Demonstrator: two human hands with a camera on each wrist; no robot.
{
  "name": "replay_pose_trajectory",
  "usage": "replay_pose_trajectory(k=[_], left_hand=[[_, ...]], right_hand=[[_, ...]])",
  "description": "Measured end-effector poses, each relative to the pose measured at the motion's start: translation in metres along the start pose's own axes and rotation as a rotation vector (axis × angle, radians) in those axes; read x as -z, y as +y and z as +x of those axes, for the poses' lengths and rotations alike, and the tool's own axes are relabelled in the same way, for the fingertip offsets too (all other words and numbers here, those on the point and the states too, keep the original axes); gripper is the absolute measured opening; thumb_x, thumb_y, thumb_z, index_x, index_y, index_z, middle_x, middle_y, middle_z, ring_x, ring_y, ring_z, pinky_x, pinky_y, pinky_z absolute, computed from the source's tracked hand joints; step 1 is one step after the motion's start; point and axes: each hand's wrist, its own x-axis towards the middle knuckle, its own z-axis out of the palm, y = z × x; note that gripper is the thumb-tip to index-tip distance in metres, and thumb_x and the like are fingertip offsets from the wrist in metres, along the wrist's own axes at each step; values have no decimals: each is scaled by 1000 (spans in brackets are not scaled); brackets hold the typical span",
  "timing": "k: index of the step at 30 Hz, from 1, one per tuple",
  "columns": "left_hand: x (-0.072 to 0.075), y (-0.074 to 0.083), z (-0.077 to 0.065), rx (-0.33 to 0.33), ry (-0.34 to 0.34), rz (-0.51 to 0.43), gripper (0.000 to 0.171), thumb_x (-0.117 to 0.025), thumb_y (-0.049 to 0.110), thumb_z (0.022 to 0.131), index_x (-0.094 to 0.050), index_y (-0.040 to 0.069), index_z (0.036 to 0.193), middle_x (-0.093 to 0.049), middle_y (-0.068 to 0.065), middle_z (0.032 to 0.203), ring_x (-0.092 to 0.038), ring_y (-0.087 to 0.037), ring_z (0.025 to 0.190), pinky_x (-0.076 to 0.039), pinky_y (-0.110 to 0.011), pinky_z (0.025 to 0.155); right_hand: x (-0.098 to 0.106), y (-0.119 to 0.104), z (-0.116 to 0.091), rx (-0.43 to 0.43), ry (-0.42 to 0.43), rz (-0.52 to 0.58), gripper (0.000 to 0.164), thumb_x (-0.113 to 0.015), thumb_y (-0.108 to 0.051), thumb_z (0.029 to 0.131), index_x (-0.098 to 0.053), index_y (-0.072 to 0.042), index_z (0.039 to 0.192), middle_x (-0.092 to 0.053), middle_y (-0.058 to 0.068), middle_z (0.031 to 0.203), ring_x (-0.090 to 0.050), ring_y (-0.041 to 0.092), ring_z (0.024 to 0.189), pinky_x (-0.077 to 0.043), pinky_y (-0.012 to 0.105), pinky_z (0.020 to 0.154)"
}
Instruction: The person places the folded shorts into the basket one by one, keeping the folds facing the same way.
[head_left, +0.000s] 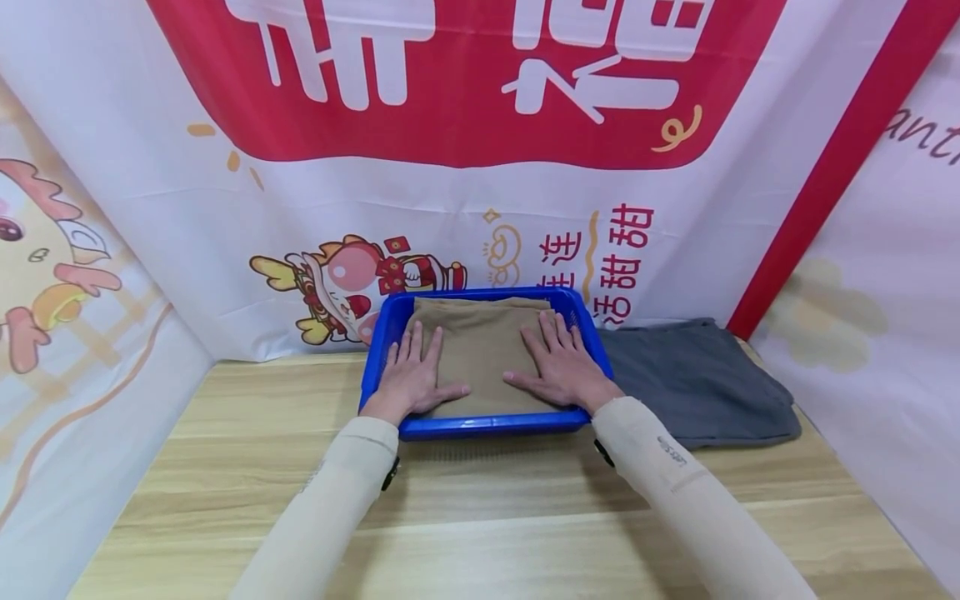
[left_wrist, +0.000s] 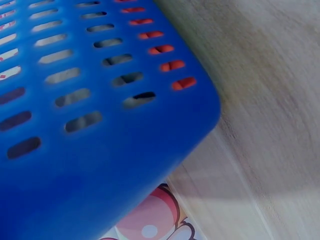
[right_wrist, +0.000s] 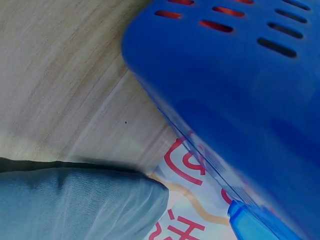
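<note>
A folded tan cloth [head_left: 480, 350] fills a blue plastic basket [head_left: 495, 425] at the back of the table. My left hand [head_left: 411, 371] lies flat on the cloth's left side, fingers spread and straight. On the right side, my right hand [head_left: 558, 362] rests the same way, thumb pointing inward. Both wrists cross over the basket's front corners. In the left wrist view the slotted basket wall [left_wrist: 125, 130] shows, with red and grey material behind the slots. The right wrist view also has the basket wall [right_wrist: 225, 100]; neither wrist view shows a hand.
A folded dark grey cloth [head_left: 697, 383] lies on the wooden table [head_left: 480, 517], just right of the basket. A printed white and red curtain [head_left: 465, 183] hangs directly behind the basket. More printed fabric [head_left: 67, 275] stands along the left side.
</note>
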Motion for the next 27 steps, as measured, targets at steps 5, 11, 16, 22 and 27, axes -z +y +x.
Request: replay_pose_trajectory(k=[5, 11, 16, 22, 27], left_hand=[[2, 1, -2, -1, -2, 11, 112, -61, 70, 89, -6, 7, 163, 5, -27, 166, -1, -46, 152, -3, -60, 121], [1, 1, -3, -3, 4, -5, 114, -62, 71, 88, -5, 8, 163, 6, -25, 166, -2, -46, 152, -4, -59, 121], [0, 2, -3, -18, 25, -14, 114, -63, 70, 88, -5, 7, 163, 4, -24, 167, -4, -45, 152, -6, -60, 121], [4, 2, -6, -39, 28, -23, 110, -63, 67, 90, -6, 7, 163, 2, -23, 167, -5, -45, 152, -8, -61, 121], [9, 1, -10, -74, 3, -39, 103, -62, 61, 94, -9, 7, 163, -2, -24, 167, -6, -45, 152, -9, -61, 120]], right_hand=[[0, 1, 1, 5, -7, 1, 99, -40, -78, 93, -16, -14, 164, 3, 18, 168, 7, 40, 153, 0, 60, 121], [0, 0, 1, 2, 0, 32, 100, -42, -79, 92, -15, -13, 164, 1, 18, 169, 6, 39, 153, -1, 58, 121], [-1, 3, 0, 0, 33, 74, 98, -44, -75, 94, -17, -10, 163, -2, 18, 169, 4, 39, 154, -4, 59, 121], [0, 7, 1, 23, 45, 124, 98, -49, -70, 95, -17, -8, 163, -2, 20, 168, 5, 41, 153, -3, 60, 121], [8, 7, -4, 46, 29, 191, 97, -55, -66, 95, -18, -7, 162, -2, 21, 168, 5, 41, 153, -3, 61, 121]])
